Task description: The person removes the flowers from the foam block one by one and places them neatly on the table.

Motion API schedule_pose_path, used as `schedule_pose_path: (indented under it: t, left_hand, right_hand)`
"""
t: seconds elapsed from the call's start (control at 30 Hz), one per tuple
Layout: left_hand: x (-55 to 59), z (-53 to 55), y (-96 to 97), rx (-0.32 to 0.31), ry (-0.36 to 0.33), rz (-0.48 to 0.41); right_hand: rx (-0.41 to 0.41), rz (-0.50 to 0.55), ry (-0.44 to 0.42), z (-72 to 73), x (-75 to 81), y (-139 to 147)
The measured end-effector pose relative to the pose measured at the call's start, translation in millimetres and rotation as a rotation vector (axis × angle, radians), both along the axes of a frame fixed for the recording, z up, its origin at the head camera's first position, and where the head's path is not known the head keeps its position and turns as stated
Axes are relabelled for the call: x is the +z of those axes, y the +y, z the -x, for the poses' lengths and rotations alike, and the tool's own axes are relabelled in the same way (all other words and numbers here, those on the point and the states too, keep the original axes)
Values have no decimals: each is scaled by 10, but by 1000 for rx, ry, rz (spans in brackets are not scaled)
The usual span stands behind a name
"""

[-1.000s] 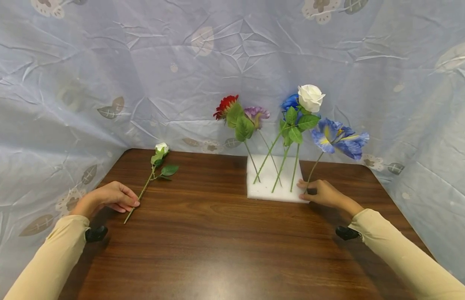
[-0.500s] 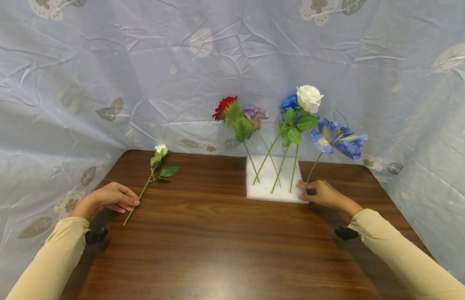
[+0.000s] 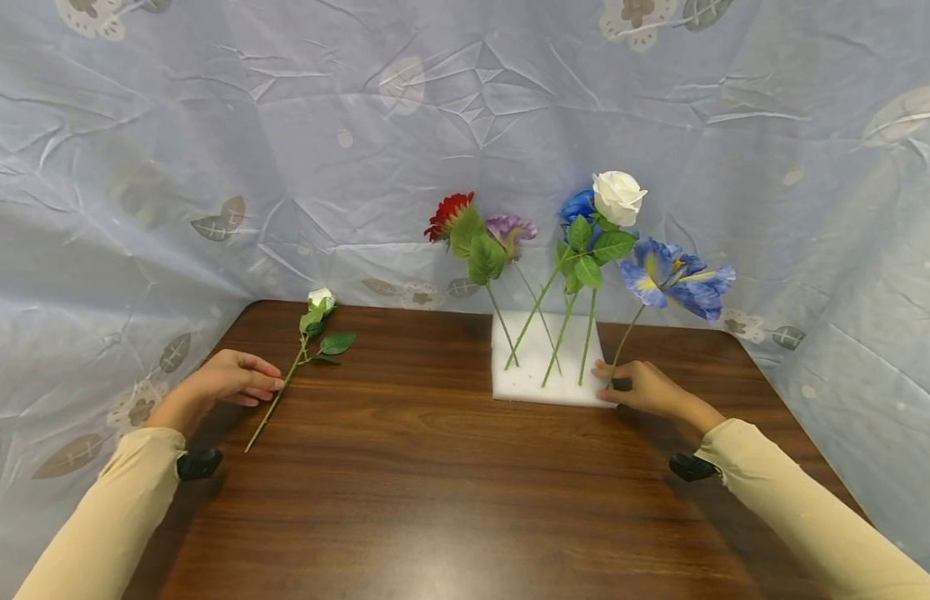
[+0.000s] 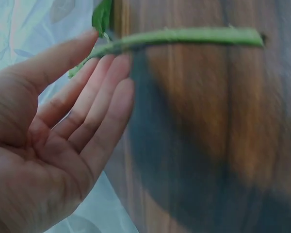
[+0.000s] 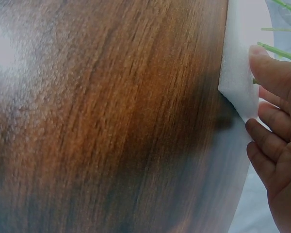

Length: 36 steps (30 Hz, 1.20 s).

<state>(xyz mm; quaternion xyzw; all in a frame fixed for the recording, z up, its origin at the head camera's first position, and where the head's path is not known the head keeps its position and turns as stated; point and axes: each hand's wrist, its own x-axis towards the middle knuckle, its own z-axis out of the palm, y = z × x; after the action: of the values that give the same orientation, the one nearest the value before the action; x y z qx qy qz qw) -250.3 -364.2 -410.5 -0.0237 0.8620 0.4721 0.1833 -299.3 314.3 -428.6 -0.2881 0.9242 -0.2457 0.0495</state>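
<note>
A white rose (image 3: 322, 300) with green leaves lies on the table at the left. My left hand (image 3: 236, 377) is beside its stem (image 4: 184, 36), fingers mostly straight, fingertips at the stem; the left wrist view shows no firm pinch. On the right, my right hand (image 3: 645, 387) holds the near right corner of a white foam block (image 3: 528, 385), thumb on top and fingers at the side. A blue iris (image 3: 678, 275) rises by that hand, its stem base hidden. A larger white rose (image 3: 618, 198) stands in the foam.
Also standing in the foam are a red flower (image 3: 450, 217), a purple flower (image 3: 512, 233) and a bright blue flower (image 3: 577, 207). The brown wooden table (image 3: 405, 475) ends at a pale blue patterned curtain (image 3: 345, 167) behind and on both sides.
My left hand has shifted slightly up along the rose's stem, its fingers loosening, while the rose stays in place. My right hand and the foam block are still.
</note>
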Motion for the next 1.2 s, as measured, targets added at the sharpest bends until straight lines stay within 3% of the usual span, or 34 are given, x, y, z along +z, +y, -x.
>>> schedule_pose_path:
  t: [0.2,0.47,0.63,0.93,1.2]
  left_hand:
    - [67,119,155,65,151,-33]
    - [262,271,615,47,261,-86]
    - [301,387,1014,26,251,-182]
    - [204,638,1836,-44,223,-344]
    - [73,783,2509,-43,191,-500]
  right_hand:
    - [-9,2,-1,4,-6,-8]
    - [-17,4,-9,8,-20,2]
    - [-13,6,-4,6,-15,-7]
    - [-6,4,1,5,3,-1]
    - [-8,7,-11,-7,7,-12]
